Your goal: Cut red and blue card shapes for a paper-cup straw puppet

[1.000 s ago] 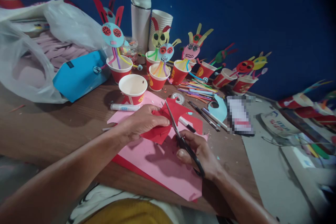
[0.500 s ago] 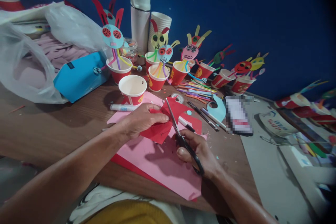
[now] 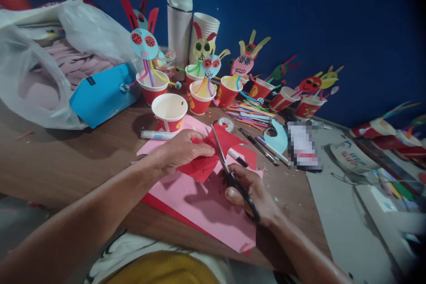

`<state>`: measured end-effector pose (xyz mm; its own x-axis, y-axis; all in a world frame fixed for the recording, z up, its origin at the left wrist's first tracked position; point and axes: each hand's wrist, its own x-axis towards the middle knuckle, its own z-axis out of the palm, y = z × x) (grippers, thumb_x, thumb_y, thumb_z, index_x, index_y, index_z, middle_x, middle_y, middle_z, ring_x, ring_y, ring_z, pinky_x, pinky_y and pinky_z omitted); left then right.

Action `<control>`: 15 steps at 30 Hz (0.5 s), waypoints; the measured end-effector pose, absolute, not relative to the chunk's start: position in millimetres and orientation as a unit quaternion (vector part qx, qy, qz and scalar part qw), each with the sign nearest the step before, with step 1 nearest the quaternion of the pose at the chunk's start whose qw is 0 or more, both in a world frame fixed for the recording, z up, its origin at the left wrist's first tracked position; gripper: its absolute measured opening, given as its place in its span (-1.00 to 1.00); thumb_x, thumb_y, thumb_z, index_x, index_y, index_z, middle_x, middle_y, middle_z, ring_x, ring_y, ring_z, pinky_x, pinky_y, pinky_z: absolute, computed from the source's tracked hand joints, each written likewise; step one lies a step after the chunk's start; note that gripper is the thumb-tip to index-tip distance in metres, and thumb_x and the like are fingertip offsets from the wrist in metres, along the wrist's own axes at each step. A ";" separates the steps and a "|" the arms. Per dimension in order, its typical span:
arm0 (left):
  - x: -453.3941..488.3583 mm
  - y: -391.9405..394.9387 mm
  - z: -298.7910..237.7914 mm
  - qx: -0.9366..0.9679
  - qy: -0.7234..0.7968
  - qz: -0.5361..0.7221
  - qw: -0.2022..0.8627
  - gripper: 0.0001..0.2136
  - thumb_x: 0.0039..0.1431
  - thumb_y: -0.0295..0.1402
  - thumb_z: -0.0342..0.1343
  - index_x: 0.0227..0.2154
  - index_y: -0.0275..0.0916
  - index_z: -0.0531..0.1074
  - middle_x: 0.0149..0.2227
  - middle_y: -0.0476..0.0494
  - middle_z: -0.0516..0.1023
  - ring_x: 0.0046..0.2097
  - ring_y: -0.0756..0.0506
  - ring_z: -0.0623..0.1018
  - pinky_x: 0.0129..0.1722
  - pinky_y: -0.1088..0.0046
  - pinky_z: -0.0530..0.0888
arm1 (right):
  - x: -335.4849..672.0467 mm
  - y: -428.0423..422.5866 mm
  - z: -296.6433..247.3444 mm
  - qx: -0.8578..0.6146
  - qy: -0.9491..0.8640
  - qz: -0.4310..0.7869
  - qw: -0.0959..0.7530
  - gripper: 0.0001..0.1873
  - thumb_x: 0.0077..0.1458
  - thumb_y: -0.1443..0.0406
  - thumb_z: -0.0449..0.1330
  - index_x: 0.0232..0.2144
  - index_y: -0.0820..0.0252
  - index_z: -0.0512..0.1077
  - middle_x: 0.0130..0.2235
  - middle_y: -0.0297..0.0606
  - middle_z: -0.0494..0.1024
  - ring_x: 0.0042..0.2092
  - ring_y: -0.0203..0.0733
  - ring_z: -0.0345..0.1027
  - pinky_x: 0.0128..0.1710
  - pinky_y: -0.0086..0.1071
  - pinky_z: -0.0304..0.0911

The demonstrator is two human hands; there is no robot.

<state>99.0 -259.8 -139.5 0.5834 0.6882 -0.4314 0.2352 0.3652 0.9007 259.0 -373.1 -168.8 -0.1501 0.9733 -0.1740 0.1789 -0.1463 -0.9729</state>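
Our left hand (image 3: 181,151) pinches a crumpled red paper sheet (image 3: 199,169); our right hand (image 3: 249,193) grips black-handled steel scissors (image 3: 222,159). We're mid-cut: the blades need closing next.

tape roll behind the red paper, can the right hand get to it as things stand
Probably yes, though not at once: the right hand grips black-handled scissors and would have to let them go. The tape roll lies on the table just beyond the red paper, with only flat paper between and nothing tall in the way.

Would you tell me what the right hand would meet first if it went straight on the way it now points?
The right hand would probably meet the red paper first, near the blades of the scissors it holds, though depth is unclear.
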 end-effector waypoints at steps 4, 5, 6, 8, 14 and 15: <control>98.8 -259.2 -139.1 0.541 0.428 0.161 0.706 -0.88 -0.17 -0.42 0.12 -0.50 -0.35 0.45 -0.62 -0.02 0.45 -0.56 0.03 0.41 -0.54 0.55 0.33 | 258.9 -374.5 -169.0 -0.541 -0.521 0.546 0.370 -0.66 -0.11 0.10 0.21 -0.39 0.21 0.25 -0.53 -0.43 0.22 -0.55 -0.41 0.03 -0.60 -0.55 0.00; 98.7 -259.1 -139.0 0.540 0.427 0.160 0.707 -0.88 -0.17 -0.42 0.12 -0.50 -0.35 0.45 -0.62 -0.02 0.45 -0.56 0.03 0.42 -0.53 0.55 0.34 | 258.8 -374.7 -169.0 -0.541 -0.520 0.547 0.370 -0.67 -0.11 0.11 0.21 -0.40 0.21 0.25 -0.54 -0.43 0.22 -0.56 -0.42 0.04 -0.61 -0.55 0.00; 98.5 -259.0 -139.0 0.539 0.425 0.160 0.709 -0.88 -0.17 -0.42 0.12 -0.50 -0.35 0.45 -0.62 -0.02 0.45 -0.56 0.03 0.42 -0.54 0.55 0.34 | 258.8 -374.8 -169.1 -0.541 -0.521 0.545 0.372 -0.67 -0.12 0.12 0.22 -0.40 0.22 0.26 -0.54 -0.44 0.22 -0.56 -0.42 0.04 -0.61 -0.55 0.00; 98.0 -258.7 -138.9 0.537 0.423 0.157 0.713 -0.88 -0.18 -0.42 0.12 -0.50 -0.34 0.46 -0.63 -0.01 0.45 -0.57 0.03 0.42 -0.55 0.55 0.34 | 258.7 -374.7 -169.3 -0.539 -0.523 0.543 0.376 -0.69 -0.12 0.14 0.23 -0.39 0.22 0.27 -0.54 -0.43 0.23 -0.55 -0.42 0.05 -0.61 -0.56 0.01; 96.4 -257.7 -137.7 0.542 0.428 0.142 0.709 -0.89 -0.20 -0.42 0.12 -0.52 -0.32 0.45 -0.62 -0.02 0.46 -0.58 0.02 0.43 -0.57 0.54 0.35 | 259.4 -374.3 -170.8 -0.529 -0.513 0.561 0.378 -0.70 -0.11 0.19 0.24 -0.35 0.22 0.28 -0.53 -0.43 0.24 -0.55 -0.42 0.07 -0.62 -0.57 0.03; 96.3 -257.5 -137.6 0.542 0.432 0.141 0.707 -0.89 -0.20 -0.42 0.13 -0.52 -0.32 0.45 -0.63 -0.03 0.46 -0.58 0.01 0.43 -0.58 0.54 0.35 | 259.5 -374.4 -171.3 -0.530 -0.510 0.563 0.377 -0.70 -0.12 0.19 0.24 -0.35 0.21 0.28 -0.53 -0.43 0.25 -0.56 -0.42 0.07 -0.62 -0.57 0.04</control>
